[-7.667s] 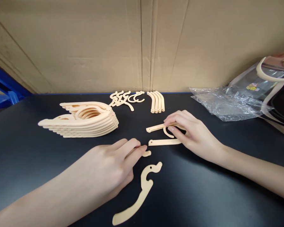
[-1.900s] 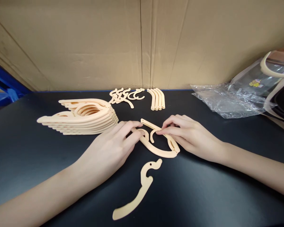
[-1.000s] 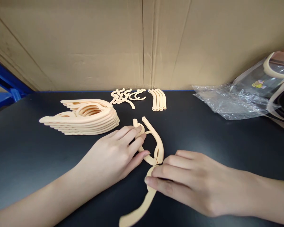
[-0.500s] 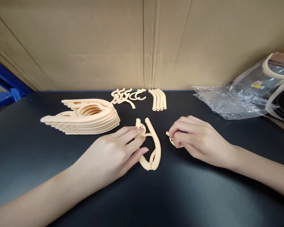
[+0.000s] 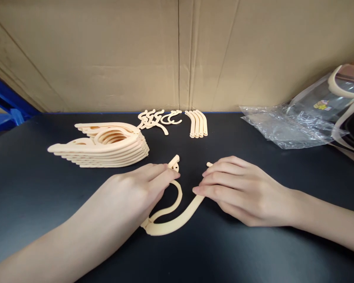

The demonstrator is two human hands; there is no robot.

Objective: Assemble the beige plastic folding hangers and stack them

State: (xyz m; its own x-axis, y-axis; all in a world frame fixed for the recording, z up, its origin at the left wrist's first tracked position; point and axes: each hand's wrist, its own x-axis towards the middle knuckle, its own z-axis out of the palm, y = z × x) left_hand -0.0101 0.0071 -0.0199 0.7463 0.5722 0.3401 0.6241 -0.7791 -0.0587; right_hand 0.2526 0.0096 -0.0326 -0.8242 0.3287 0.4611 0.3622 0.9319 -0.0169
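Note:
A beige plastic folding clothes hanger (image 5: pixel 174 226) lies spread on the black table, its hook curving between the two arms. My left hand (image 5: pixel 138 188) is closed over the hanger's left arm; the tip and a holed part stick out past its fingers. On the other arm's far end, my right hand (image 5: pixel 242 188) is closed with its fingers bent down over it. A small beige tip (image 5: pixel 209 164) pokes out by the right fingertips; the rest of that piece is hidden beneath the hand.
Folded hangers stand in a stack (image 5: pixel 115 151) on the left. Loose hooks (image 5: pixel 153 120) and several curved hanger arms (image 5: pixel 197 124) lie at the back before a cardboard wall (image 5: pixel 106 55). A clear plastic bag (image 5: pixel 295 129) occupies the right rear, and a blue frame (image 5: pixel 11 102) the left.
The hanger's arms have swung wider apart, and its joint has shifted left and nearer. My right hand has moved left onto the right arm's end; my left hand has tilted with the left arm.

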